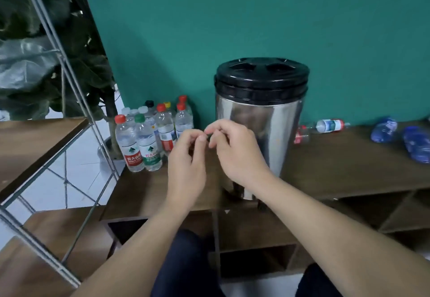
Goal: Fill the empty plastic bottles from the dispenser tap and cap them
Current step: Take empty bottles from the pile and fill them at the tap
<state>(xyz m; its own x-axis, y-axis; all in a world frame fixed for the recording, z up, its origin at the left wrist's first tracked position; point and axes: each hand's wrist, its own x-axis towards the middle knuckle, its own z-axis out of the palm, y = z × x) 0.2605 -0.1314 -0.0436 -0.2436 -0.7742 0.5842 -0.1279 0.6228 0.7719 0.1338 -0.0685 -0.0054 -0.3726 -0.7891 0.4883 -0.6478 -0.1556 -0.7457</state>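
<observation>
1. Two dark blue knees [186, 268] sit at the bottom, under the arms, and the picture cuts them off
2. Left hand [186, 168] and right hand [235, 150] are held up close together, fingertips almost touching
3. Both hands have curled fingers, and a tiny dark thing [207, 136] shows between the fingertips; it is too small to tell what it is or who holds it
4. Behind the right hand stands the shiny dispenser [260, 119] with a black lid, and the hands and arm hide its tap
5. Left of the left hand stand the capped bottles [149, 138] in a bunch, and the ones at the back are partly hidden
6. Far right of the right hand lie an empty bottle [330, 125] and squashed blue bottles [400, 138] on the brown table [349, 171]
</observation>
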